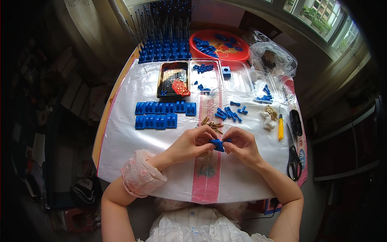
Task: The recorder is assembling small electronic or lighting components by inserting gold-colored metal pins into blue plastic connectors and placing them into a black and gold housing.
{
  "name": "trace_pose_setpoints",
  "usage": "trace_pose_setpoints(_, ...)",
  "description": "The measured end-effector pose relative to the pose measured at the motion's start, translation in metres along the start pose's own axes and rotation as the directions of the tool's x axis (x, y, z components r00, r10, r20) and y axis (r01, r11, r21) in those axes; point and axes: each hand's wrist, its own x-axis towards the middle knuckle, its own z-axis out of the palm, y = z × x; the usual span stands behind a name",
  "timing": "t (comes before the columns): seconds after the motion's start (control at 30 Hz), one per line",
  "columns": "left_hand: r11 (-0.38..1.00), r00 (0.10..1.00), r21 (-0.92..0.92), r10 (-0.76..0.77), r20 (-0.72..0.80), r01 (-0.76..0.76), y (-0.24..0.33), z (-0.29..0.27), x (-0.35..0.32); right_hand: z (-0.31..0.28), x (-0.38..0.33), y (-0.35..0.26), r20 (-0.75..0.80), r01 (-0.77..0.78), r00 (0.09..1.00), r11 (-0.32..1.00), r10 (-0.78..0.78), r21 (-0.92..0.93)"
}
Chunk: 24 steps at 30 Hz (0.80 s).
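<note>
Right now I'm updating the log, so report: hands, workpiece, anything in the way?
Left hand, right hand: fingers pinching blue plastic part. Part partly hidden by fingers. Brass-coloured pins just beyond; loose blue pieces farther out.

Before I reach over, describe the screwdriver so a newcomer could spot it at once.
Start at the white-covered table and go to its right side, past the right hand pinching a blue piece. There, just right of the crumpled tissue and left of the black scissors, lies the screwdriver, shaft pointing away from the person. Its bright yellow handle sets it apart from both neighbours.
</note>
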Motion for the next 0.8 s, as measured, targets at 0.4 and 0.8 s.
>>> trace_pose_setpoints(0.4,0.996,0.998,0.083,-0.007,-0.066,0.013,0.0043,-0.0003,0.0,0.0001,0.0068,0.003,0.124,0.031,0.992,0.999,-0.032,0.011)
trace_pose_setpoints(0.8,1.0,0.993,0.009,-0.017,-0.12,0.018,-0.0033,0.0021,0.0015,0.0019,0.0075,0.0028,0.083,0.058,0.995,0.997,-0.054,-0.054)
